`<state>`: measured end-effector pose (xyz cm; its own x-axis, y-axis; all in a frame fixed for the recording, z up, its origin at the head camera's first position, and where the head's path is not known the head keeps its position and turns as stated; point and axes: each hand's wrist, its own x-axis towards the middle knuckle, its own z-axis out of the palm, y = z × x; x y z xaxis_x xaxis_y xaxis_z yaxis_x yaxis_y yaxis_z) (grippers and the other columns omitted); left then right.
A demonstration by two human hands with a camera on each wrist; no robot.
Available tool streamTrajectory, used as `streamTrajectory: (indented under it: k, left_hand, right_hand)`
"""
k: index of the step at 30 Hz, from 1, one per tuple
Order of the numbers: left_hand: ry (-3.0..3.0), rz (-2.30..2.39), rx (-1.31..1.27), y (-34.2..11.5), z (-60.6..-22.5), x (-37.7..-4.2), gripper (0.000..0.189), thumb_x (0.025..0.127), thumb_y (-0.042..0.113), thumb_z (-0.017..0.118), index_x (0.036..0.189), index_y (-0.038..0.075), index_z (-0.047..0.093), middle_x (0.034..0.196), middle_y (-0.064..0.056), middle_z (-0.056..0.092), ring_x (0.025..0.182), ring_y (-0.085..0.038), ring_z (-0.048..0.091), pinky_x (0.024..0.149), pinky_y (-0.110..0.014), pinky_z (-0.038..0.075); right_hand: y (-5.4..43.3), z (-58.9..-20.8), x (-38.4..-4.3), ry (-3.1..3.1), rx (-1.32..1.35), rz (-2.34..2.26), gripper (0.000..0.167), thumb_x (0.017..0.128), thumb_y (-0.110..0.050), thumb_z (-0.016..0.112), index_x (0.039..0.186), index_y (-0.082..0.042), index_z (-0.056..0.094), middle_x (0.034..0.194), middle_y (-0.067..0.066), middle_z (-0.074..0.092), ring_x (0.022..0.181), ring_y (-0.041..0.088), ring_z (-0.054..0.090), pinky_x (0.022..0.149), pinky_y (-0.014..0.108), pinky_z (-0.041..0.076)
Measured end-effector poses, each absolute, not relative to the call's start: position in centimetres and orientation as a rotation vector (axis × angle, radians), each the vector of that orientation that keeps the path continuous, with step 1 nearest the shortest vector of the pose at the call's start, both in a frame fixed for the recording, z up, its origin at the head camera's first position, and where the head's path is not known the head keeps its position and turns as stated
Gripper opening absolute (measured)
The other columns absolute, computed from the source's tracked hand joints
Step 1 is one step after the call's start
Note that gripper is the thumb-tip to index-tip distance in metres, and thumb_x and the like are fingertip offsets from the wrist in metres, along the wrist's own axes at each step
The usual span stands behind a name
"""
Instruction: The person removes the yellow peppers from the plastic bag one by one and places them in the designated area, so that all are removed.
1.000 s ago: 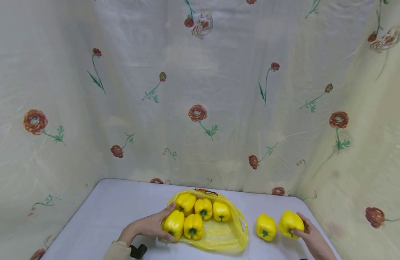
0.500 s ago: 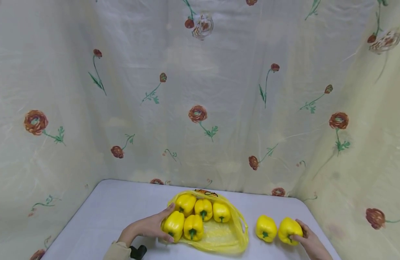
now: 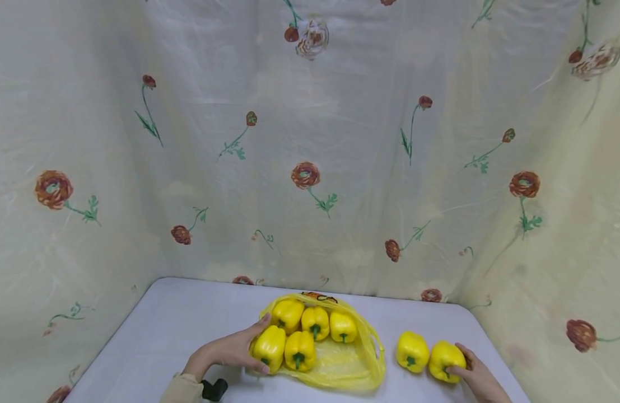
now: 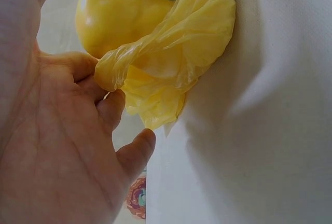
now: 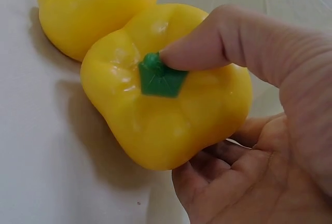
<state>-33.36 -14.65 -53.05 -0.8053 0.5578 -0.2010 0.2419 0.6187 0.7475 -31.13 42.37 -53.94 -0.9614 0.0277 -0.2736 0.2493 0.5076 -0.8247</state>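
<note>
An open yellow plastic bag point(image 3: 347, 366) lies on its side with several yellow bell peppers point(image 3: 315, 323) inside. At its left edge my left hand point(image 3: 234, 350) grips the bag around the outer bell pepper point(image 3: 269, 348); the left wrist view shows the fingers curled at the crumpled bag rim point(image 4: 155, 53). To the right of the bag, my right hand point(image 3: 476, 372) holds a bell pepper point(image 3: 447, 361). In the right wrist view its thumb point(image 5: 207, 42) presses beside the green stem and the fingers reach underneath. Another bell pepper point(image 3: 412, 351) sits just left of it.
The white table point(image 3: 199, 308) carries everything. Floral curtains point(image 3: 340, 168) stand behind and on both sides. A black strap piece point(image 3: 215, 390) shows at my left wrist, by the beige sleeve point(image 3: 181, 389).
My right hand has moved down and slightly left with its bell pepper, closer to the neighbouring one. My left hand and the bag have stayed put.
</note>
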Motion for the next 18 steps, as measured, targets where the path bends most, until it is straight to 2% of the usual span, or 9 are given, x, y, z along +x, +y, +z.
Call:
streamTrajectory:
  k: [18]
  left_hand:
    - [2.418, 1.039, 0.644, -14.66, -53.02, -33.31, 0.115, 0.076, 0.052, 0.076, 0.156, 0.014, 0.003, 0.164, -0.011, 0.003, 0.149, -0.036, 0.013, 0.116, -0.063, 0.019]
  right_hand:
    - [42.87, -54.73, -31.25, 2.625, 0.227, -1.232, 0.087, 0.092, -0.032, 0.057, 0.145, 0.017, 0.008, 0.147, 0.043, 0.013, 0.134, 0.055, 0.022, 0.113, 0.061, 0.026]
